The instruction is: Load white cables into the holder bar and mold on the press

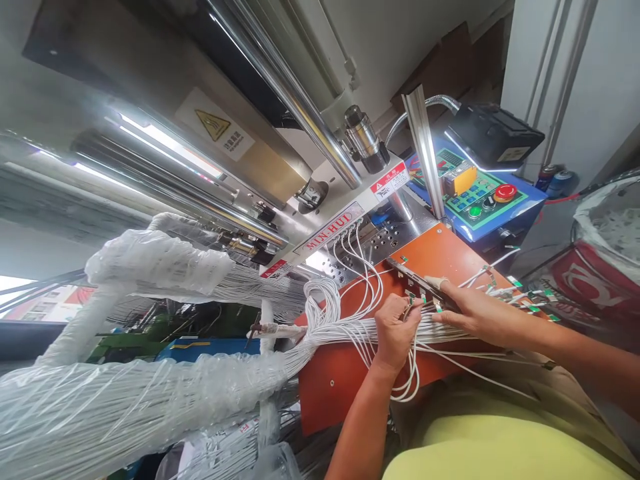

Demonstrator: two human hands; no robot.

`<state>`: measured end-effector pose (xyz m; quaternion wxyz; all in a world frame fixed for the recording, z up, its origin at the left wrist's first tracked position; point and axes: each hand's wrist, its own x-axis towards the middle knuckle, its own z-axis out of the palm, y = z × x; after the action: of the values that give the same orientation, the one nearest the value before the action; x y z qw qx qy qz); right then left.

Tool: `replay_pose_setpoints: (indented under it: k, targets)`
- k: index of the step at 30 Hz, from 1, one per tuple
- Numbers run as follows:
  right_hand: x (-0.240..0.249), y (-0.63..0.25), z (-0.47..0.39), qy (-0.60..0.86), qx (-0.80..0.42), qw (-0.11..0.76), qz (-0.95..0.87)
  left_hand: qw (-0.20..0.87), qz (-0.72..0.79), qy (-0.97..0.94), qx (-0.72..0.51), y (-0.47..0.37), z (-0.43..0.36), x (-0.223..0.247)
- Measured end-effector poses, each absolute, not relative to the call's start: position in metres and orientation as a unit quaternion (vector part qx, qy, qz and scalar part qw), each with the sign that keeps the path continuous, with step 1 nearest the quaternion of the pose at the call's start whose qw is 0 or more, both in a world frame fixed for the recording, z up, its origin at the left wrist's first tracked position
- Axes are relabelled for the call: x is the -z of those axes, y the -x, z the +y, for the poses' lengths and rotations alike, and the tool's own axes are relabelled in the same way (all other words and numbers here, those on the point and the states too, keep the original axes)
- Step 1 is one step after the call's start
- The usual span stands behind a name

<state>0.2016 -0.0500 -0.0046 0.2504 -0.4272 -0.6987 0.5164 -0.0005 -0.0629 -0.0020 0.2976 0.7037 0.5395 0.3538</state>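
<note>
Over the orange board (325, 380) my left hand (397, 328) is closed, its fingertips pinched at the end of a white cable with a small green connector piece. My right hand (465, 308) grips a long thin metal tool (413, 275), which points up and left toward the machine's perforated metal plate. A bundle of white cables (350, 331) runs across the board beneath both hands. Several loose cable ends with green and silver connectors (520, 287) lie to the right of my right hand. A few cables loop up into the machine under its red-lettered bar (333, 230).
Machine rods and a metal housing (240, 127) with a heat warning label hang over the upper left. At the upper right stands a blue control box (520, 217) with a red button. Plastic-wrapped cable bundles (150, 400) fill the lower left. A white sack (610, 220) is at far right.
</note>
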Motion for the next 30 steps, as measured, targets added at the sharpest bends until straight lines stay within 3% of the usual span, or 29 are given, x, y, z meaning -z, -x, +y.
replay_pose_setpoints:
  k: [9, 20, 30]
  targets:
    - [-0.005, -0.202, -0.051, 0.434, -0.539, 0.245, -0.680, 0.426, 0.568, -0.626, -0.323, 0.002, -0.054, -0.013]
    - [-0.003, -0.203, -0.052, 0.443, -0.529, 0.227, -0.688, 0.334, 0.646, -0.586, -0.357, 0.005, -0.046, -0.018]
    - [0.000, -0.202, -0.051, 0.440, -0.531, 0.239, -0.684, 0.381, 0.633, -0.537, -0.407, 0.006, -0.047, -0.015]
